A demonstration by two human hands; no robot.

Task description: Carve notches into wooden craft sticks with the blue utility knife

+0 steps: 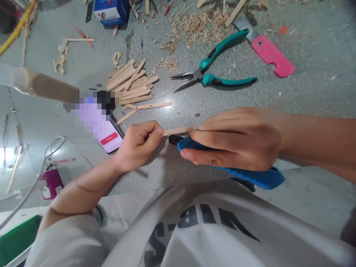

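Observation:
My left hand [141, 144] is closed, thumb and fingers pinching one end of a flat wooden craft stick [178, 131]. The stick reaches right, and its far end meets the fingertips of my right hand [239, 139]. That hand is closed around a blue-handled tool [256, 178] with a short black tip, which lies just below the stick. Most of the tool is covered by my fingers, so its exact kind is unclear. Whether the tip touches the stick, I cannot tell.
Beyond my hands lie a pile of craft sticks [130, 83], teal-handled needle-nose pliers [198, 74], a pink-handled cutter knife [272, 55] and wood shavings [194, 27]. A phone [109, 139] is beside my left wrist. A blue box [111, 13] stands at the back.

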